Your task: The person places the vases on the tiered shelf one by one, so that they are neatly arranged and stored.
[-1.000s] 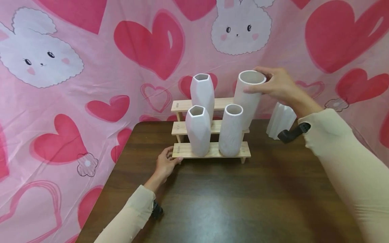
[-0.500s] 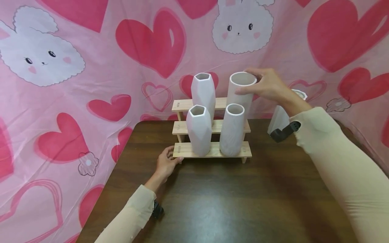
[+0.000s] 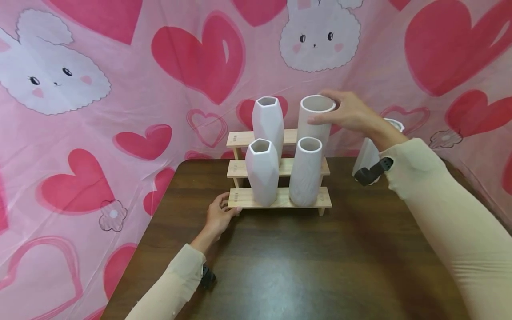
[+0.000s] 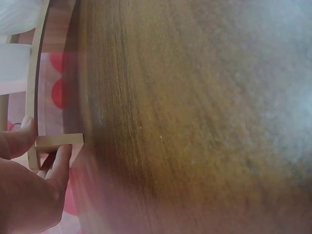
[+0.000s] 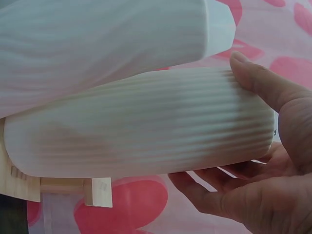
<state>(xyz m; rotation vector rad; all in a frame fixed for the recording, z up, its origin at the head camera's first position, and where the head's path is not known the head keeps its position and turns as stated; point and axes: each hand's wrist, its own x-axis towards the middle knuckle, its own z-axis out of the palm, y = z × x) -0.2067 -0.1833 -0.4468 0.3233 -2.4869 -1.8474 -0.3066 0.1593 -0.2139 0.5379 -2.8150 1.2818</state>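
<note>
My right hand [image 3: 349,112] grips a tall white ribbed vase [image 5: 136,129] near its rim, thumb on one side and fingers on the other. In the right wrist view the vase's lower end meets the wooden stand; the head view hides its base behind a slimmer round white vase [image 3: 305,175]. With my left hand [image 3: 217,218] I hold the left end of the three-step wooden stand [image 3: 239,198], thumb over the lowest board and fingers at the leg beneath. Two faceted white vases, a front one [image 3: 262,175] and a rear one [image 3: 267,120], stand upright on the lowest and middle steps.
Another white, angular vase [image 3: 365,160] stands right of the stand, partly hidden behind my right wrist. Everything rests on a dark brown wooden table [image 3: 272,266]. A pink cloth with hearts and rabbits [image 3: 132,89] hangs behind and to the left.
My right hand has moved left with the ribbed vase, bringing it over the stand's right side and more upright; in the last half second it barely shifts. My left hand stays put.
</note>
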